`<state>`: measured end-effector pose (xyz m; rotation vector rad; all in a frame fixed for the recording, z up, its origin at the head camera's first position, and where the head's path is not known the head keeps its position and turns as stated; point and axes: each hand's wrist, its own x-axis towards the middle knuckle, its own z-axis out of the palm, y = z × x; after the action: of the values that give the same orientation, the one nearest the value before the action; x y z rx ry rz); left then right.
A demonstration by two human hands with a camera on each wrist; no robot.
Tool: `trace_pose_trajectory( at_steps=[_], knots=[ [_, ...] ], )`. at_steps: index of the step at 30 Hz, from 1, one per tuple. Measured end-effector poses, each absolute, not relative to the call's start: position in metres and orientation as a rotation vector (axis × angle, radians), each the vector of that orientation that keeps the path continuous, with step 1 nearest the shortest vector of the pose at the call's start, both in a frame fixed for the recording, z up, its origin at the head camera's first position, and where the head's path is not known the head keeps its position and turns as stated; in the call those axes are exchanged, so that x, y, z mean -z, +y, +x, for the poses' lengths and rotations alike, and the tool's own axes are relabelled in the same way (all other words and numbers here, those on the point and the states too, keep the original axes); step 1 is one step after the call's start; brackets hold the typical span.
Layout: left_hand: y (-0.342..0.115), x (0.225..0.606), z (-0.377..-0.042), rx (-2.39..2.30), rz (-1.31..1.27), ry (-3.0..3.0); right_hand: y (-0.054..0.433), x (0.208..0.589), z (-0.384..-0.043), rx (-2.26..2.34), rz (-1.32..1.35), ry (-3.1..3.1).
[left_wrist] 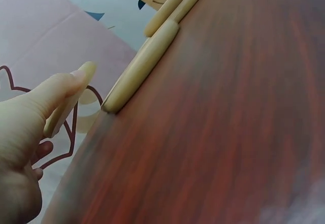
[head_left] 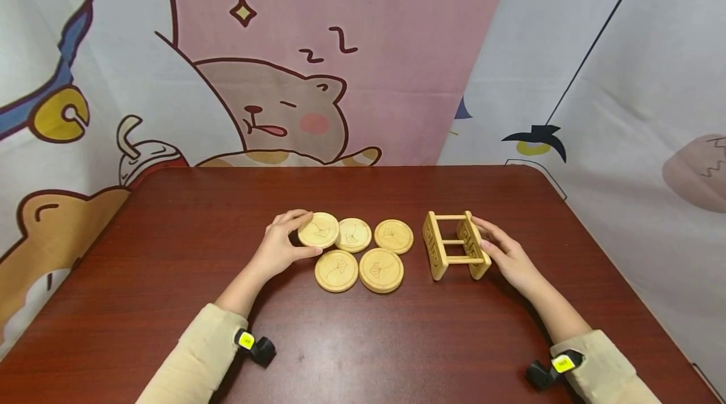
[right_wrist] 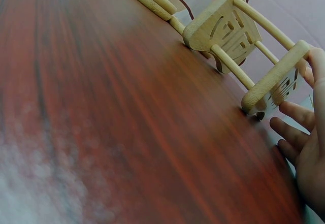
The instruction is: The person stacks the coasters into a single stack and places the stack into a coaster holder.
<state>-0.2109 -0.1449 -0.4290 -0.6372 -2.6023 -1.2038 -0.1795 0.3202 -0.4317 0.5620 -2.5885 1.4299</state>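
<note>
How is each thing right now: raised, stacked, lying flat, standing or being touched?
Left hand: pinching the nearest disc
Nearest disc: raised
Three discs: lying flat
Disc stack: two together
Rack: standing, no discs inside
Right hand: touching the rack's side

R grip [right_wrist: 311,150] against wdn rack [right_wrist: 232,66]

Two brown Z letters [head_left: 342,40], upper centre, on pink-and-white printed cloth backdrop [head_left: 408,32]. Small yellow labels [head_left: 563,363] on black wrist devices [head_left: 263,352], lower frame: illegible.
</note>
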Motion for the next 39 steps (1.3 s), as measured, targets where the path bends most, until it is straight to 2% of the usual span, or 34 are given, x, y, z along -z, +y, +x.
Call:
trace_pose_trajectory(
  at_steps=[39],
  knots=[
    [-0.078, 0.426, -0.181, 1.335, -0.87, -2.582, 0.321, 0.433, -0.18, -1.435, 0.577, -2.581]
  ],
)
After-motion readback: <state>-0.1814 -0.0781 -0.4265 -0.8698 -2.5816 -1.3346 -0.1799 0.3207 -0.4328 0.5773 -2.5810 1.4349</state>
